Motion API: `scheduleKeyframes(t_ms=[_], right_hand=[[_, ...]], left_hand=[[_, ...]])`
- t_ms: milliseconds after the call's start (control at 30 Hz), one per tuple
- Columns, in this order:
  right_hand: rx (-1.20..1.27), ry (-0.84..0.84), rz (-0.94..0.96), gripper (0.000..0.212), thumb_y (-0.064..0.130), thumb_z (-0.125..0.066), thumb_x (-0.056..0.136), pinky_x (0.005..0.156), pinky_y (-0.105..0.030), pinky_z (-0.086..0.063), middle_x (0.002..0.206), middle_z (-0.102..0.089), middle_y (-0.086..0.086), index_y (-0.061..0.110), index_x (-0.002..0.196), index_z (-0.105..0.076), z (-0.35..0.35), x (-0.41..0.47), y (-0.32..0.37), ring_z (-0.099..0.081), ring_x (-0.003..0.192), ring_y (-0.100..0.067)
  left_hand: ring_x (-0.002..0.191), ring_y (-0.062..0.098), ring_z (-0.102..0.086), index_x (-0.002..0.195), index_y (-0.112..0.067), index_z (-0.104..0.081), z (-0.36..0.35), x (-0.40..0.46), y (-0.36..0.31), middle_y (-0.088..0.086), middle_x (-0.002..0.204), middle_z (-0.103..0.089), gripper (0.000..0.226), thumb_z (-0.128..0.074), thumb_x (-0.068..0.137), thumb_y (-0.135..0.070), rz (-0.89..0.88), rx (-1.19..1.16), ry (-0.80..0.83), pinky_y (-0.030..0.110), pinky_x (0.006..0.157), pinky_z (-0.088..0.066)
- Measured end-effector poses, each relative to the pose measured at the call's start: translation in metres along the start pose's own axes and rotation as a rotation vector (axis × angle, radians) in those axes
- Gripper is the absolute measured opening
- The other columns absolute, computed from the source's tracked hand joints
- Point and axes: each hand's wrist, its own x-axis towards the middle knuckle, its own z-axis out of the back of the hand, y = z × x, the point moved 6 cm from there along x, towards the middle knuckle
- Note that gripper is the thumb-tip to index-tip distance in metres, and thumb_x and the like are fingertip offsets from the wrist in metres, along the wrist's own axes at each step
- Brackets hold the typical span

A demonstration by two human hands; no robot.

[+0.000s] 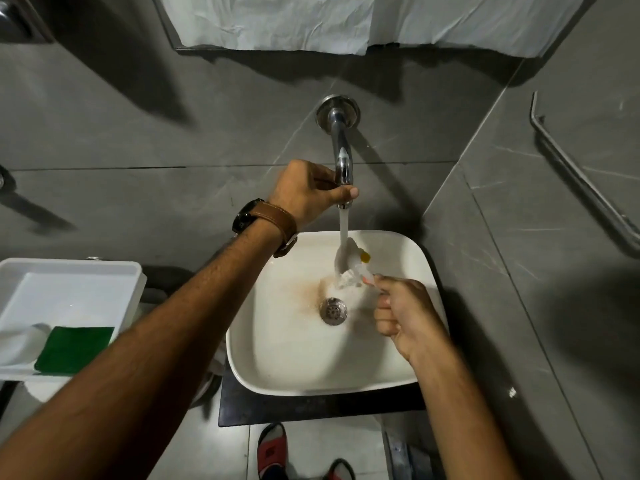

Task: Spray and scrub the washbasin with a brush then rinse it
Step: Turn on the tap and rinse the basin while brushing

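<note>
Two hands were busy at the washbasin [277, 344]: the left hand [308, 194] was wrapped around the tip of the wall tap [341, 157], thumb across the spout, while the right hand [403, 315] was clenched on the handle of the brush [351, 259], holding its pale head with a yellow patch under the running water [343, 221] near the basin's back edge. A brown-strapped watch [273, 223] sat on the left wrist, close to the stream. The likeliest trouble, as I judged it, was splash: water striking the tilted brush head could spray over the back rim onto the wall and the watch, and a wet handle could slip from the fist toward the drain [333, 310]. A rusty stain [304, 292] beside the drain suggested scrubbing might be unfinished, so rinsing alone could leave it. Room was tight to the right, where the basin's right edge met the grey wall and a grab bar [581, 178] hung further out. To the left stood a white tray [74, 271] holding a green scouring pad [74, 349], well apart from the basin; the near rim lay open, with red slippers [273, 448] on the floor below.
</note>
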Motion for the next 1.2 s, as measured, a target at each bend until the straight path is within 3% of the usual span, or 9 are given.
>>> scheduleKeyframes(t_ms=[233,400,600,733,800,867,933,1033,1200], right_hand=[[-0.006,0.024,0.037,0.024,0.015,-0.051,0.102,0.034,-0.014,-0.014,0.052,-0.026,0.006,0.001,0.108,-0.070,-0.013,-0.001,0.021,-0.018,0.034,-0.005],[-0.029,0.138,0.002,0.023,0.015,-0.050,0.102,0.032,-0.013,-0.016,0.054,-0.025,0.005,0.005,0.103,-0.071,-0.034,-0.004,0.027,-0.018,0.035,-0.005],[0.047,0.315,-0.113,0.024,0.019,-0.049,0.102,0.029,-0.014,-0.018,0.053,-0.024,0.008,0.008,0.104,-0.071,-0.048,0.003,0.011,-0.017,0.035,-0.004],[-0.214,0.065,-0.130,0.020,0.006,-0.049,0.098,0.035,-0.012,-0.014,0.051,-0.026,0.005,0.003,0.102,-0.068,-0.029,0.020,-0.038,-0.018,0.031,-0.007],[-0.291,-0.023,-0.141,0.016,0.003,-0.050,0.096,0.038,-0.013,-0.015,0.049,-0.028,0.004,0.003,0.092,-0.066,-0.014,0.019,-0.061,-0.019,0.032,-0.009],[-0.250,-0.020,-0.163,0.015,0.002,-0.052,0.094,0.038,-0.013,-0.015,0.049,-0.027,0.005,0.006,0.085,-0.062,-0.005,0.015,-0.072,-0.018,0.034,-0.009],[-0.222,-0.029,-0.153,0.014,0.004,-0.052,0.096,0.036,-0.014,-0.016,0.049,-0.030,0.006,0.002,0.090,-0.064,0.005,0.012,-0.067,-0.020,0.034,-0.008],[-0.175,-0.051,-0.094,0.019,0.008,-0.050,0.101,0.034,-0.012,-0.015,0.048,-0.030,0.008,-0.002,0.103,-0.066,0.015,0.009,-0.039,-0.021,0.031,-0.005],[-0.085,-0.055,0.007,0.016,0.012,-0.051,0.102,0.034,-0.009,-0.013,0.042,-0.024,0.011,0.005,0.098,-0.066,0.035,0.011,0.013,-0.016,0.030,-0.003]], left_hand=[[0.084,0.005,-0.069,0.099,-0.018,-0.077,0.000,0.000,0.001,-0.007,0.089,-0.076,0.035,-0.079,0.074,-0.042,0.000,0.016,0.000,0.023,0.077,-0.055],[0.089,0.010,-0.070,0.101,-0.014,-0.076,0.001,-0.001,-0.001,-0.003,0.093,-0.076,0.037,-0.079,0.075,-0.040,-0.008,0.011,0.016,0.028,0.084,-0.056],[0.083,0.003,-0.068,0.099,-0.017,-0.075,0.001,-0.001,-0.003,-0.009,0.087,-0.074,0.033,-0.077,0.076,-0.040,-0.014,0.033,0.039,0.020,0.075,-0.052],[0.086,0.008,-0.071,0.099,-0.014,-0.076,0.002,-0.002,-0.004,-0.004,0.089,-0.077,0.034,-0.080,0.075,-0.038,-0.005,0.002,0.022,0.027,0.084,-0.056],[0.089,0.012,-0.072,0.099,-0.012,-0.076,0.002,-0.002,-0.004,0.000,0.091,-0.077,0.036,-0.080,0.074,-0.038,0.000,-0.004,0.026,0.032,0.088,-0.057],[0.090,0.014,-0.072,0.100,-0.011,-0.076,0.001,-0.003,-0.005,0.001,0.092,-0.077,0.037,-0.080,0.074,-0.038,-0.005,0.000,0.030,0.035,0.090,-0.057],[0.090,0.013,-0.072,0.099,-0.011,-0.076,0.001,-0.004,-0.006,0.001,0.092,-0.077,0.036,-0.080,0.074,-0.037,-0.003,-0.011,0.039,0.037,0.092,-0.056],[0.089,0.010,-0.072,0.098,-0.013,-0.076,0.002,-0.005,-0.007,-0.001,0.091,-0.077,0.035,-0.081,0.073,-0.037,0.000,-0.023,0.040,0.036,0.092,-0.056],[0.092,0.014,-0.072,0.098,-0.011,-0.076,0.001,-0.005,-0.006,0.002,0.093,-0.077,0.035,-0.082,0.073,-0.034,0.010,-0.049,0.035,0.039,0.095,-0.055]])
